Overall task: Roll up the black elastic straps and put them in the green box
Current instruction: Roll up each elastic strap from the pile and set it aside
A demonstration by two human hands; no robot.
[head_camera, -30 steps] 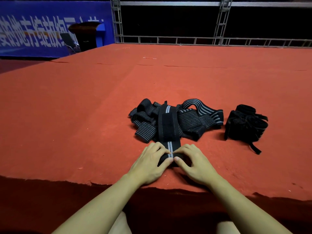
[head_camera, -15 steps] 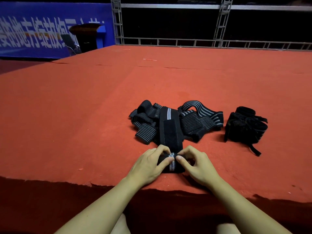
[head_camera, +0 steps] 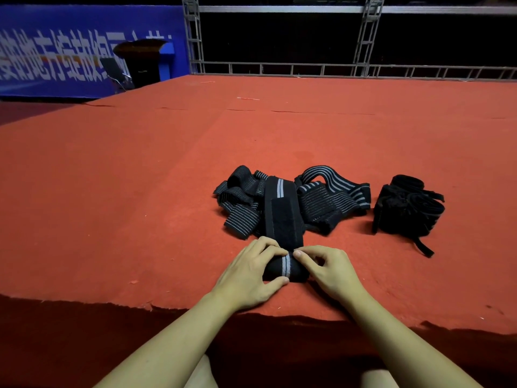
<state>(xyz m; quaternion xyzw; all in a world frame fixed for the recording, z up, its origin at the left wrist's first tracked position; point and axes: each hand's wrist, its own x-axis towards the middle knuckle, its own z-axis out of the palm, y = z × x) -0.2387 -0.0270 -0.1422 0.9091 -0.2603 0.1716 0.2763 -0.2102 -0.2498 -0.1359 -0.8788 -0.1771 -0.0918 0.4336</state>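
Fingers (head_camera: 270, 249) curled around strap roll (head_camera: 285, 268)

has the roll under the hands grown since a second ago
Yes. The roll is thicker and has advanced away from the carpet's near edge toward the strap pile, both hands gripping it.

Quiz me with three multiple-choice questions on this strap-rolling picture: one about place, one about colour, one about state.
1. Where does the separate plain black bundle lie, seen from the camera?
A. right of the striped pile
B. left of it
C. on top of it

2. What colour is the carpet?
A. green
B. red
C. grey

3. How is the strap between the hands?
A. flat throughout
B. fully rolled
C. partly rolled

Answers: 1 A, it sits apart at right. 2 B, red throughout. 3 C, left hand and right hand grip a roll whose tail runs to the pile.
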